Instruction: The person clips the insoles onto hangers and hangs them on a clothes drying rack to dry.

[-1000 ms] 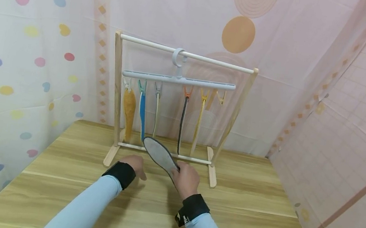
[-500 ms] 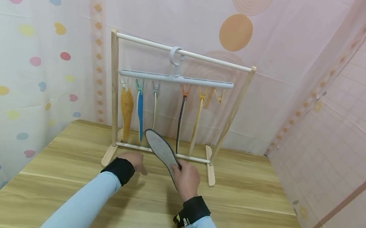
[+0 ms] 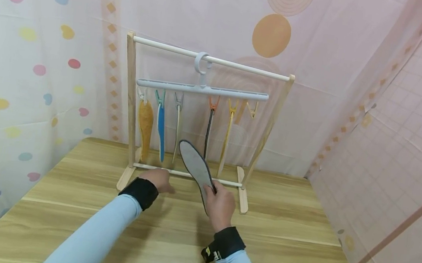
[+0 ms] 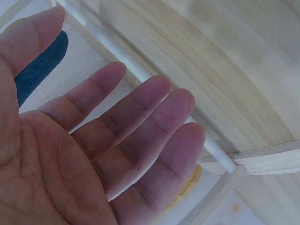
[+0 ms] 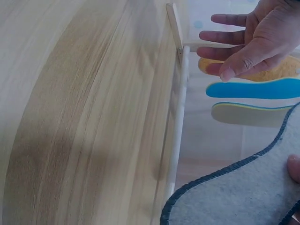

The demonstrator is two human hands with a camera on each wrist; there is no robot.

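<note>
Up goes the grey felt insole (image 3: pixel 196 169), pinched in the right hand (image 3: pixel 220 204).
Left hand (image 3: pixel 158 180), fingers spread, hovers before the wooden rack (image 3: pixel 129 109) near the tabletop's (image 3: pixel 284 239) far edge; five insoles hang behind.

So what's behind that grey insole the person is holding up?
Behind the grey insole stand the rack's lower white rail and the hanging black insole. Its tip and part of the rail are covered.
</note>
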